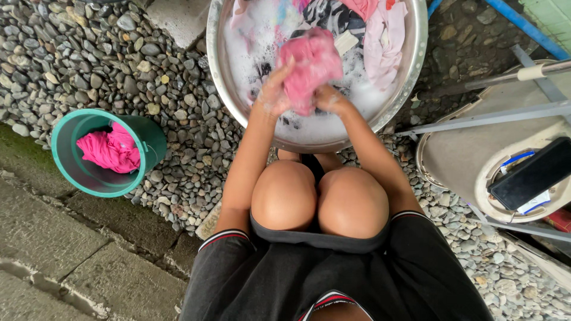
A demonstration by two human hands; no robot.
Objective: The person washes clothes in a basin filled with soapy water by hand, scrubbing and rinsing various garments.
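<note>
Cloth and hands: we see the pink garment (312,65) bunched between both hands over the middle of the metal basin (217,56), rising away from the fingers toward the basin's far side.
Long axis: the bundle runs roughly from the hands up and away, slightly tilted to the right; it is wadded, so the line is loose.
Nearer hand: the left hand (275,92) and the right hand (330,100) both touch the cloth; we judge neither nearer, as the wad sits between them.
Left fingers: curled and pressed onto the left flank of the cloth, coated in suds.
Right fingers: closed on the lower right edge of the cloth; the fingertips are tucked under the fabric, so we cannot tell exactly how they sit.
Look of the cloth: wet, rumpled, a solid rose pink, with foam clinging at its lower folds.
Where it sits: lifted just above the soapy water (250,44), not lying in it.
Around it: pale pink and patterned laundry (380,30) lies in the far part of the basin.
To our left: a green bucket (62,148) tipped on the pebbles (89,65), holding a bright pink cloth (110,148), well apart from the basin.
To our right: a pale upturned tub (458,154) with a dark flat object (532,172) on it.
</note>
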